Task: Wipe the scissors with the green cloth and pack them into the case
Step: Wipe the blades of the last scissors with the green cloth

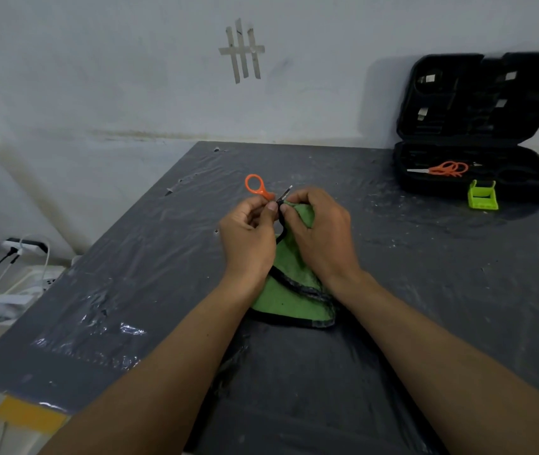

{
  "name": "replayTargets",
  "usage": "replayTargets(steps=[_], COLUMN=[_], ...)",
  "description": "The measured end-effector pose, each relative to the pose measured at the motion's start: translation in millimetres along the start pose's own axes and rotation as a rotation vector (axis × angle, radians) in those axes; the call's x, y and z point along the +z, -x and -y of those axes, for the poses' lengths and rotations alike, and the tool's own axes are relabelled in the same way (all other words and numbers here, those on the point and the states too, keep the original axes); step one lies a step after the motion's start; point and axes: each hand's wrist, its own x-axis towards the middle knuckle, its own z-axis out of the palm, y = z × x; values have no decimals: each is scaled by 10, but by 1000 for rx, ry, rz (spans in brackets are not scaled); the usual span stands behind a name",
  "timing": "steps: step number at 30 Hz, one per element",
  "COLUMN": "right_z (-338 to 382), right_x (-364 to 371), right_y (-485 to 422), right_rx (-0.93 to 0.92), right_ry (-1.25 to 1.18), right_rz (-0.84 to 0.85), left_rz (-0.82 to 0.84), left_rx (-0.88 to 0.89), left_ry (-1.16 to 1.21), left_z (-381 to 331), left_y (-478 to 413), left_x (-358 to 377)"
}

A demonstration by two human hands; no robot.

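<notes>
My left hand [248,234] grips a pair of orange-handled scissors [256,186] over the middle of the table; one handle loop sticks up and a short metal blade tip shows between my hands. My right hand [319,231] pinches the green cloth [289,297] around the blade. The cloth has a dark border and hangs down onto the table. At the back right a black case [478,178] stands open, lid leaning on the wall. A second orange scissors [446,168] lies inside it.
A small lime-green plastic piece [483,195] sits in front of the case. The table [130,257] is covered in dark wrinkled plastic film. A power strip with cables [25,247] lies on the floor at the left. Tape strips mark the wall.
</notes>
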Motion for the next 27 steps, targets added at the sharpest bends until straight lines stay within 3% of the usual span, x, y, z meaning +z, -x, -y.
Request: replayTargets(steps=[12,27], right_z=[37,49], right_x=[-13,-50], right_y=[22,7], right_rx=[100,215], right_ry=[-55,-70], right_rz=[-46,-98], left_rz=[17,34], left_rx=[137,177], left_ry=[-159,-206], left_z=[1,40], left_y=[-8,4], left_x=[-7,0])
